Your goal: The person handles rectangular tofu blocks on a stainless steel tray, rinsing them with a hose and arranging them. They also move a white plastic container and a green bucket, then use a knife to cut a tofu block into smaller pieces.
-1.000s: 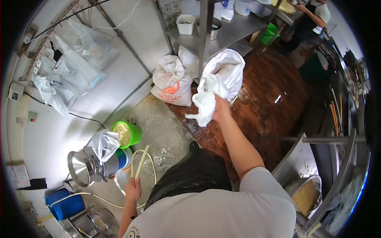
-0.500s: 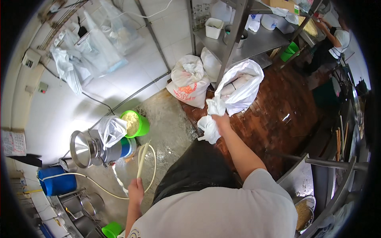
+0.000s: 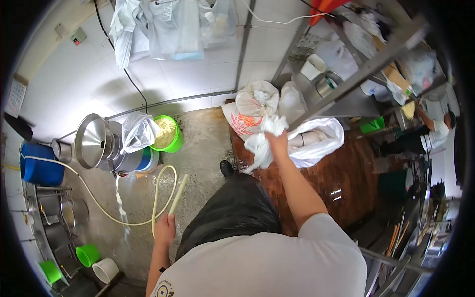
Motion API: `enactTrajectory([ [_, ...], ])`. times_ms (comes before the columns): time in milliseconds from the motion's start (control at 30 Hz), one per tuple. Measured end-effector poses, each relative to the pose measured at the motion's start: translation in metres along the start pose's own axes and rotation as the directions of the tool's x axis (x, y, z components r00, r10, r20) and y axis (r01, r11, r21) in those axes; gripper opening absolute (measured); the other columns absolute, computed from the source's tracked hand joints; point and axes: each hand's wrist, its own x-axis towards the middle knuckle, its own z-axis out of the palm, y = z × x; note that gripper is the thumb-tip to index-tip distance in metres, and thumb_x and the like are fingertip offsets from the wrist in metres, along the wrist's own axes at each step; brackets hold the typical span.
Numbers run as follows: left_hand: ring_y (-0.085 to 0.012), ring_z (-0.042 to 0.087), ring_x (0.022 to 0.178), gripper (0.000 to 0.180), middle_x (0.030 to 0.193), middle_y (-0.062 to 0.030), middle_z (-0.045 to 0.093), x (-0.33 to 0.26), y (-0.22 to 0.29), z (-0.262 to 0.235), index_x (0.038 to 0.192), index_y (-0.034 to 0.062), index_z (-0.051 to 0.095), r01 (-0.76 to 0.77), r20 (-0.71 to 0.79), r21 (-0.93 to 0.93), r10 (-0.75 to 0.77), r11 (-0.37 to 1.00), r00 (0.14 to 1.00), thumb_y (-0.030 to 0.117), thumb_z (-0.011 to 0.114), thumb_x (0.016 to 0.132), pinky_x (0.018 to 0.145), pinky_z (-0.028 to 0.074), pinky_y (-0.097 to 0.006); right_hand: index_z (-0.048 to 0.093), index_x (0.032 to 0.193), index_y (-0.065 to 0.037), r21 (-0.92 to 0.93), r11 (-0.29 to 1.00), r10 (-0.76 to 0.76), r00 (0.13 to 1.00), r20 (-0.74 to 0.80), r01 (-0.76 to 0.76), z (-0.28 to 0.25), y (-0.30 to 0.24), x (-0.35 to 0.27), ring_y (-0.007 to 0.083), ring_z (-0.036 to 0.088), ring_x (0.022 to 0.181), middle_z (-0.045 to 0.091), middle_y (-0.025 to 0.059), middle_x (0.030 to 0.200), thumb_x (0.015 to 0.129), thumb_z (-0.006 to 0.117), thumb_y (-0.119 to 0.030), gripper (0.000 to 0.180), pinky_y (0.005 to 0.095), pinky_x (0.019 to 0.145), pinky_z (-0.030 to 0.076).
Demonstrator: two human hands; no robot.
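1. My left hand (image 3: 165,229) grips a looped pale hose (image 3: 178,193).
2. My right hand (image 3: 278,144) clutches a crumpled white bundle (image 3: 259,147) near an open white sack (image 3: 312,157).
3. Ahead of the hose, a green bucket (image 3: 176,143) holds pale contents; a blue barrel (image 3: 43,167) stands farther left.

Tiled wall (image 3: 183,81), grey floor (image 3: 205,143), metal shelf (image 3: 346,105)

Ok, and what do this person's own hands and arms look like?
The left hand and right hand are ungloved, the forearms bare below a short-sleeved white fabric shirt. A round, dark-outlined printed emblem marks its left sleeve. A small black patch shows on the left forearm; I cannot tell what it is.
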Motion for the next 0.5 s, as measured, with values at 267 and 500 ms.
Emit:
enactTrajectory([
  [267,-0.0535,0.066,0.091,0.043,0.088,-0.0306,0.067,0.056,0.04,-0.04,0.097,0.0005,0.062,0.181,-0.021,0.085,-0.179,0.98,0.984,0.04,0.049,0.109,0.076,0.05,-0.059,0.053,0.122,0.011,-0.483,0.824,-0.438,0.875,-0.209,0.297,0.094,-0.067,0.232,0.0501,0.053,0.12,0.055,0.0333,0.128,0.078,0.084,-0.021,0.062,0.0519,0.109,0.042],
  [500,-0.0524,0.066,0.084,0.043,0.082,-0.0287,0.066,0.065,0.071,-0.039,0.093,0.0009,0.062,0.286,0.051,0.078,-0.291,0.955,0.955,0.04,0.051,0.109,0.071,0.05,-0.057,0.061,0.122,0.005,-0.625,0.78,-0.299,0.893,-0.336,0.026,0.116,0.03,0.355,0.0468,0.055,0.123,0.058,0.0299,0.13,0.079,0.085,-0.036,0.064,0.0511,0.105,0.047],
])
